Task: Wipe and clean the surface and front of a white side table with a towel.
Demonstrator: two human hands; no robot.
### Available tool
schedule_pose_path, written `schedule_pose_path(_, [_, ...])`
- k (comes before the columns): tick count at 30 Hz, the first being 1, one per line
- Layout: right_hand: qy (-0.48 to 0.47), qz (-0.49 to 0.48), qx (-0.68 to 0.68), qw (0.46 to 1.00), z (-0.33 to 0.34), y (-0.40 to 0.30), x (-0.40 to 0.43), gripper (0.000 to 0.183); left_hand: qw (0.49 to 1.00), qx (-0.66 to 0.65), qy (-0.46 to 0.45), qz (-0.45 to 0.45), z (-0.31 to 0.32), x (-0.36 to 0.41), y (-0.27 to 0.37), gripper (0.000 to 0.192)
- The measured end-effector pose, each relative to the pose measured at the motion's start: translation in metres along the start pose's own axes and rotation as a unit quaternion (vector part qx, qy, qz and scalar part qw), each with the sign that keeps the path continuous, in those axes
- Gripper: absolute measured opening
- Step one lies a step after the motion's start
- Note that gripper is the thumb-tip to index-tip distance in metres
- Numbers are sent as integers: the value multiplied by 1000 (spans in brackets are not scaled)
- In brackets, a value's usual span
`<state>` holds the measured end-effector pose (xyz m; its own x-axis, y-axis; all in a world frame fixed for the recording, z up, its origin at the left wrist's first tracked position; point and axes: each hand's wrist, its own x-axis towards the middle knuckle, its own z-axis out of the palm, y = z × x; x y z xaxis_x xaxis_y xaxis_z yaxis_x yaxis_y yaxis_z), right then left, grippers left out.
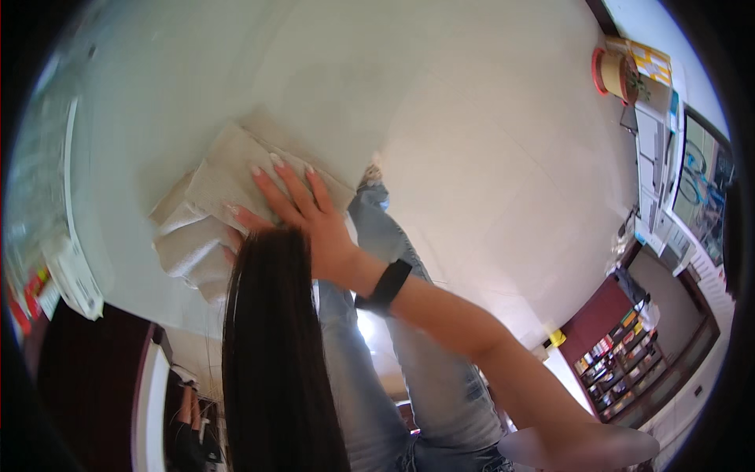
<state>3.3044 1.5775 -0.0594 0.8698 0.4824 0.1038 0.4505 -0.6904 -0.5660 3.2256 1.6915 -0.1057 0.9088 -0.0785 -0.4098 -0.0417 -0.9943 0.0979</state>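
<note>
A folded beige-grey cloth [227, 171] lies before me, with its looser folds towards the lower left. My right hand [307, 218], with a black band on its wrist, rests flat on the cloth with its fingers spread. Beside it, a few fingertips of my left hand [232, 243] touch the cloth's folds; dark hair [277, 348] hanging in front hides the rest of that hand. Whether the cloth lies on the pale surface or is held just above it, I cannot tell.
My jeans [377, 377] and one foot [371, 172] are below and beyond the cloth, over a pale floor [501, 177]. A potted plant [616, 74] stands at the upper right, a filled shelf [619, 377] at the lower right. Dark furniture [88, 377] is at the lower left.
</note>
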Motion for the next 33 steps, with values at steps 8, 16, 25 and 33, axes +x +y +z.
schedule_pose_path(8, [-140, -90, 32, 986, -60, 127, 83, 84, 1000, 3, 8, 19, -53, 97, 38, 78])
schedule_pose_path(16, [-148, -64, 18, 987, -59, 117, 81, 70, 999, -44, -1, -6, -56, 77, 59, 79])
schedule_pose_path(25, [12, 60, -73, 995, -19, 70, 79, 66, 992, -114, 47, 4, -54, 81, 54, 83])
schedule_pose_path(33, [105, 206, -95, 968, 37, -11, 33, 69, 988, -52, 42, 136, -59, 30, -19, 83])
